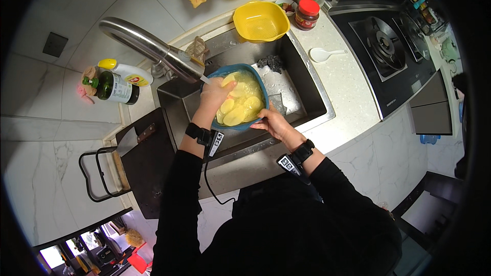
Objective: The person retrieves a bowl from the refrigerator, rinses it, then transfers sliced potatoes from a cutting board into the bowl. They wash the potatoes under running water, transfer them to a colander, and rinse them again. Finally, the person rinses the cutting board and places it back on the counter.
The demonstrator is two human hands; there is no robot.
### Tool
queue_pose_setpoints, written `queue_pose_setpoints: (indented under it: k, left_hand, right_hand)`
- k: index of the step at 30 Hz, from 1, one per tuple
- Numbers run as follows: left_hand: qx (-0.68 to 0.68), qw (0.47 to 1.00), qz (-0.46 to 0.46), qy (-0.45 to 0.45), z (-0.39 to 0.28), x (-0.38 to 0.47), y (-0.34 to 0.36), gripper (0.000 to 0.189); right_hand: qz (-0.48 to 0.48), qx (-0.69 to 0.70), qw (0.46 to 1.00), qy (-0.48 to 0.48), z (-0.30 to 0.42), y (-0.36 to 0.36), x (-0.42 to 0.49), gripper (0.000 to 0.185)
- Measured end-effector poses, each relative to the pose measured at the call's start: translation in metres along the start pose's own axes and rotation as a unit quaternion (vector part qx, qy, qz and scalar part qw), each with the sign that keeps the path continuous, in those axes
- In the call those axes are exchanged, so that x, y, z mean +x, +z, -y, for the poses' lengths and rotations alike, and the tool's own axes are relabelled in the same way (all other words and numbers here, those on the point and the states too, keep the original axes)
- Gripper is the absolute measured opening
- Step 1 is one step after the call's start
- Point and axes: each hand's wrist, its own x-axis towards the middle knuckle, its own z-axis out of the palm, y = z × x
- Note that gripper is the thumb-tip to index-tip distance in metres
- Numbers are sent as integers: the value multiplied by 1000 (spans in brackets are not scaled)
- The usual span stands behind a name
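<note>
A blue bowl (264, 91) of water and pale yellow slices, which look like potato (234, 115), is held above the stainless steel sink (310, 99). My right hand (274, 122) grips the bowl's near right rim, thumb on the edge and fingers underneath. In the bowl's left part, my left hand (215, 92) is in the water with a slice (229, 80) between thumb and fingers. The metal faucet (153, 48) arches over the sink, its spout end beside my left hand and water coming from it. Dark steel wool (270, 63) lies in the sink.
A yellow plastic basket (261, 21) sits at the sink's back edge. Right of it stand a red-lidded jar (307, 14) and a white spoon (322, 54). A cleaver (132, 138) rests on the black cutting board (147, 176) at left, near bottles (119, 88). A gas stove (383, 46) lies right.
</note>
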Motion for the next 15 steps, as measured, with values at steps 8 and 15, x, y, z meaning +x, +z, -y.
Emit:
queue_pose_setpoints:
  k: [8,15]
  left_hand:
    - [-22,985,-98,142,4,-12,1,21]
    - [-143,987,-33,61,18,-4,-14,19]
  right_hand:
    - [0,-31,1000,2,9,2,-2,63]
    - [-54,-3,999,1,10,-16,-10,69]
